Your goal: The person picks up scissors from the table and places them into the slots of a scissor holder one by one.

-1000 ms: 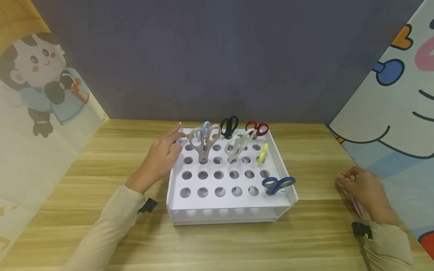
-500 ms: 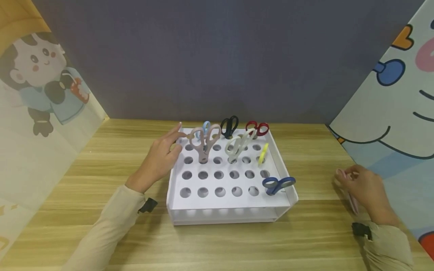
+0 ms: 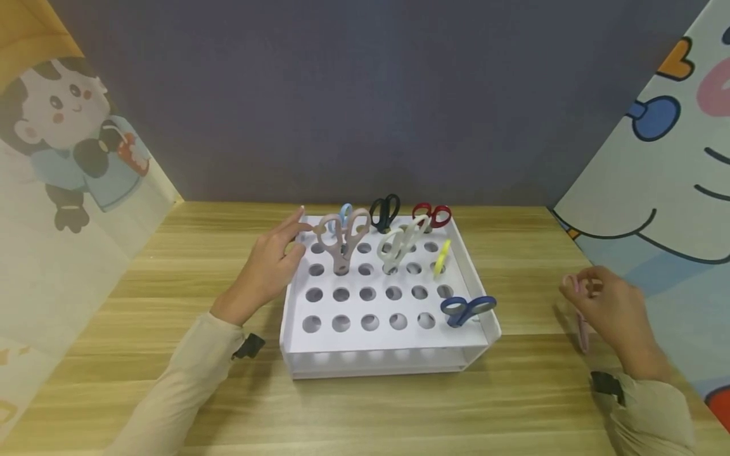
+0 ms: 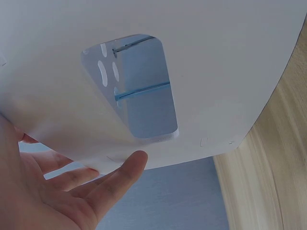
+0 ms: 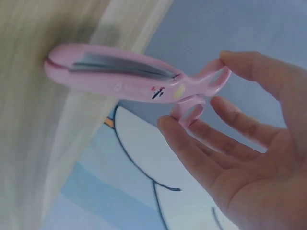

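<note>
Right hand (image 3: 613, 310): pink scissors (image 5: 129, 76) pinched by the handle loops, lower right of the head view.
Scissors axis: tip pointed down at the table (image 3: 171, 266), handles uppermost.
Left hand (image 3: 268, 266): fingers straight, rested on the white rack (image 3: 296, 335).

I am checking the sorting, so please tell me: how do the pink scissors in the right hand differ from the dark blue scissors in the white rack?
The pink scissors are held by the right hand beside the white rack, tip on the table; the dark blue scissors stand in a front right hole. The pink blades show; the blue ones are hidden in the rack. Both have two loop handles.
</note>
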`<state>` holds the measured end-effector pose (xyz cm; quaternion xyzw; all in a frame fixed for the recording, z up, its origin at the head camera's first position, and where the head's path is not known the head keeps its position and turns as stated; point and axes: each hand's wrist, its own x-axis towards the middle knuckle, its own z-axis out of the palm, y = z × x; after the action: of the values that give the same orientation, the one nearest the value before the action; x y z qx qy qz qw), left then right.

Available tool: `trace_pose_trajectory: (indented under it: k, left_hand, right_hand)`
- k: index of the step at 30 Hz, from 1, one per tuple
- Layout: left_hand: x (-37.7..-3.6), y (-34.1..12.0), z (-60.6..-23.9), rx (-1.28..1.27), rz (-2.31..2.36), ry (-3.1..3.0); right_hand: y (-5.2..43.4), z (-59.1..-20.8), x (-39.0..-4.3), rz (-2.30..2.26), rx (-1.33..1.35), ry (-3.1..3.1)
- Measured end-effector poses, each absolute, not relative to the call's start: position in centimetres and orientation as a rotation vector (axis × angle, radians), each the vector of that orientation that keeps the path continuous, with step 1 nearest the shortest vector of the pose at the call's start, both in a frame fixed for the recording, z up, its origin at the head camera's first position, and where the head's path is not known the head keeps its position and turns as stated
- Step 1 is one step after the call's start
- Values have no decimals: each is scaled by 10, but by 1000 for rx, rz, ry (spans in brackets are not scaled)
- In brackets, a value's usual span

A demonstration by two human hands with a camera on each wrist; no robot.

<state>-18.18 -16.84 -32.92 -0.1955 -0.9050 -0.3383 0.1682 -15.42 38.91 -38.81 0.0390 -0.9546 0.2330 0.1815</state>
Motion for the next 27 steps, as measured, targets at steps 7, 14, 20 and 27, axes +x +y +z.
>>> trace_pose_trajectory:
  k: [7, 14, 20, 27]
  left_hand:
    - [-181, -169, -329, -560, -952, -2571]
    - [-182, -168, -329, -563, -947, -2578]
    - [-181, -168, -328, -558, -955, -2584]
    - [-181, -168, -328, -556, -953, -2578]
  right_hand:
    - [372, -373, -150, 676, 142, -2677]
    - [355, -364, -149, 579, 227, -2494]
    - [343, -353, -144, 569, 295, -2418]
    - [332, -337, -136, 569, 330, -2385]
